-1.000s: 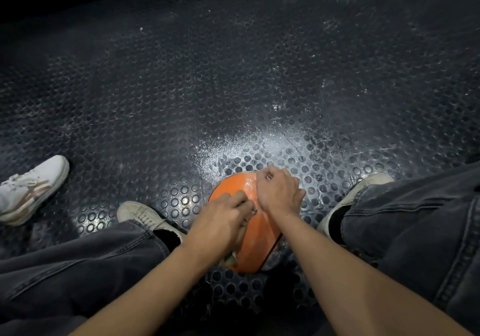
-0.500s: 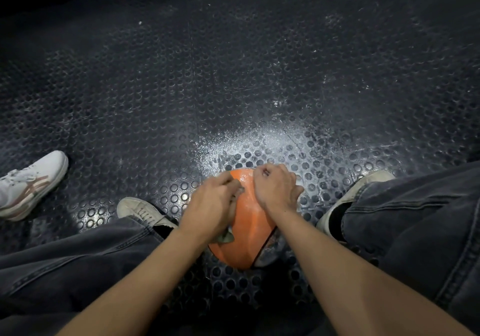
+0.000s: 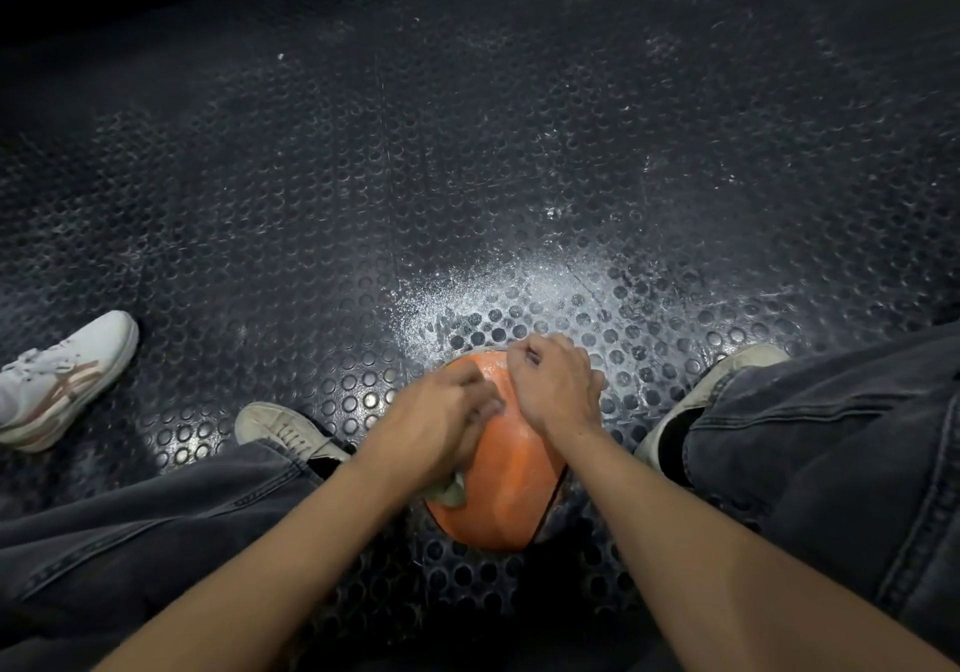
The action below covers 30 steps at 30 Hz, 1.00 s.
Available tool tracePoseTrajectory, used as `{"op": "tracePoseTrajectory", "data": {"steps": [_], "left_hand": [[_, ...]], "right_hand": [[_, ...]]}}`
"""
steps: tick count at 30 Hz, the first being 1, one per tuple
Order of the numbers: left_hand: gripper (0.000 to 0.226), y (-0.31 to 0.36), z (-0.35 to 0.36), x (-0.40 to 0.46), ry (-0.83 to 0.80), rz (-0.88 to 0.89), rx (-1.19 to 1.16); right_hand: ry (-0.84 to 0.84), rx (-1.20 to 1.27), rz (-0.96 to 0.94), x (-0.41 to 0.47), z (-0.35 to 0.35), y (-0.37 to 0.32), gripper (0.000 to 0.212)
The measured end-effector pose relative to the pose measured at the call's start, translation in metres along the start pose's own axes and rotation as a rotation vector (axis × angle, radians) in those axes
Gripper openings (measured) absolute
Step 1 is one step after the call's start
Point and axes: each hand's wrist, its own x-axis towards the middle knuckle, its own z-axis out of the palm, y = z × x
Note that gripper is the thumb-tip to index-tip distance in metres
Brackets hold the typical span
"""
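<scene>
Our right hand [image 3: 556, 391] grips the far rim of the orange disc [image 3: 511, 489], while our left hand [image 3: 436, 427] clutches a cloth [image 3: 449, 490] against its left side.

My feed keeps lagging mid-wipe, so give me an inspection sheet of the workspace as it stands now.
Surface: black studded floor, with white residue just beyond the hands.
Job's things: orange object on the floor between the feet; cloth against its left side.
Clutter: nothing seen.
Hands: left hand holds the cloth to the orange object; right hand grips its far edge.
Cables: nothing seen.
Surroundings: left shoe and right shoe on either side of the orange object; another person's white shoe at far left.
</scene>
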Motion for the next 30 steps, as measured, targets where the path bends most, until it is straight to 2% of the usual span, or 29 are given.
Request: {"op": "tracePoseTrajectory", "data": {"steps": [2,3,5,8,10,12,14,17,21,22,24,26,27,28,30], "left_hand": [[0.023,-0.016,-0.001,0.015,0.084,-0.187,-0.022],[0.022,-0.019,0.001,0.016,0.105,-0.223,-0.022],[0.019,-0.008,0.004,0.009,0.108,-0.13,-0.037],[0.027,0.003,0.004,-0.012,-0.017,0.061,-0.066],[0.03,-0.012,0.002,0.002,0.034,-0.06,-0.059],[0.022,-0.024,0.003,0.013,0.101,-0.192,-0.031],[0.018,-0.015,0.006,0.011,0.119,-0.137,-0.044],[0.03,0.0,0.006,-0.004,0.004,0.052,-0.062],[0.023,-0.023,-0.001,0.03,0.031,-0.194,-0.011],[0.021,-0.025,0.0,0.032,0.036,-0.204,-0.002],[0.019,-0.019,-0.001,0.021,0.038,-0.073,-0.057],[0.017,-0.009,-0.003,0.002,-0.038,0.07,-0.128],[0.016,-0.009,-0.004,0.0,-0.076,0.089,-0.12],[0.017,-0.013,-0.003,0.005,-0.059,0.063,-0.09],[0.019,-0.024,0.0,0.024,0.044,-0.097,-0.055]], "right_hand": [[-0.014,-0.02,-0.017,-0.001,0.002,-0.004,0.03],[-0.008,-0.032,-0.011,-0.002,0.003,-0.006,0.03],[0.009,-0.05,0.005,-0.002,0.004,-0.006,0.029],[0.016,-0.009,0.051,0.001,0.003,-0.005,0.034],[0.01,-0.001,0.079,0.004,0.007,-0.01,0.033],[0.013,-0.018,0.091,0.004,0.012,-0.013,0.032],[0.043,-0.005,0.107,0.004,0.012,-0.011,0.033],[0.042,0.015,0.11,0.006,0.007,-0.002,0.037],[0.003,0.006,0.03,0.004,0.009,-0.007,0.036],[0.01,-0.01,0.02,0.003,0.01,-0.008,0.035],[0.038,-0.02,0.017,0.002,0.008,-0.008,0.035],[0.031,-0.009,0.012,0.002,0.005,-0.004,0.036],[0.012,-0.006,-0.001,0.005,0.004,-0.004,0.036],[-0.007,-0.005,-0.018,0.006,0.004,-0.005,0.037],[-0.016,-0.001,-0.036,0.006,0.006,-0.01,0.037]]}}
